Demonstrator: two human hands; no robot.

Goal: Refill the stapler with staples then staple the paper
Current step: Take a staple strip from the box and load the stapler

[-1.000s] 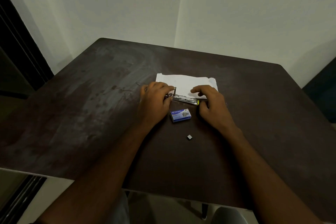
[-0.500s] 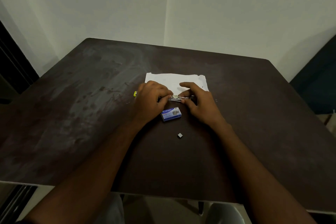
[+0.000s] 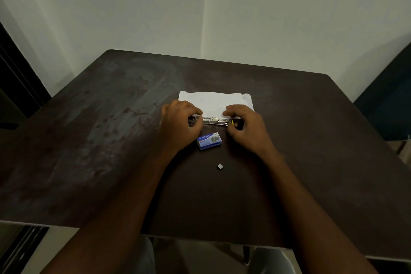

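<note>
A metal stapler (image 3: 214,120) lies opened out flat on the dark table (image 3: 89,151), along the near edge of a white sheet of paper (image 3: 214,102). My left hand (image 3: 180,127) grips its left end. My right hand (image 3: 246,127) holds its right end, where a bit of yellow shows. A small blue box of staples (image 3: 209,141) rests just in front of the stapler, between my wrists. A tiny grey block of staples (image 3: 220,166) lies nearer to me.
The table stands in a corner of pale walls. A dark chair or seat (image 3: 387,95) is at the right edge, and a dark door frame (image 3: 13,78) at the left.
The stapler's shiny rail now shows longer between my hands; my right hand has moved right, back to the yellow end. The camera has shifted slightly.
</note>
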